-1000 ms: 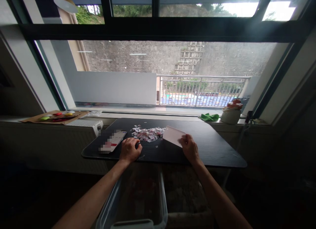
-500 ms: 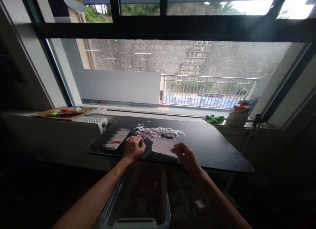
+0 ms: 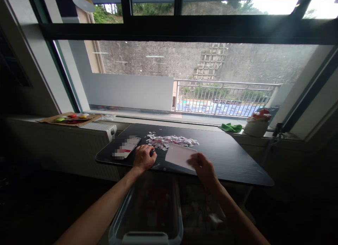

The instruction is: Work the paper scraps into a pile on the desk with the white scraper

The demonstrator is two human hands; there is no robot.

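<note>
My right hand (image 3: 204,167) grips the right end of a pale, flat card (image 3: 179,156), which is tilted above the black table (image 3: 224,157). The fingers on it are blurred. Resting at the table's near edge, my left hand (image 3: 144,157) is curled closed; a small dark spot shows by its thumb, and I cannot make out what it holds. Just beyond the card lies a loose heap of small torn paper pieces (image 3: 169,141). A phone (image 3: 128,148) with a lit screen, partly pixelated, lies left of my left hand.
Below the table edge stands a clear plastic bin (image 3: 181,217). On the window ledge are a green cloth (image 3: 230,127) and a pale pot (image 3: 256,128) at right. A brown board (image 3: 44,121) with coloured items lies at left, beside a radiator (image 3: 100,127).
My right hand has shifted slightly right, and the card has tilted a little with it. My left hand keeps its place near the phone. The whole view has shifted slightly.
</note>
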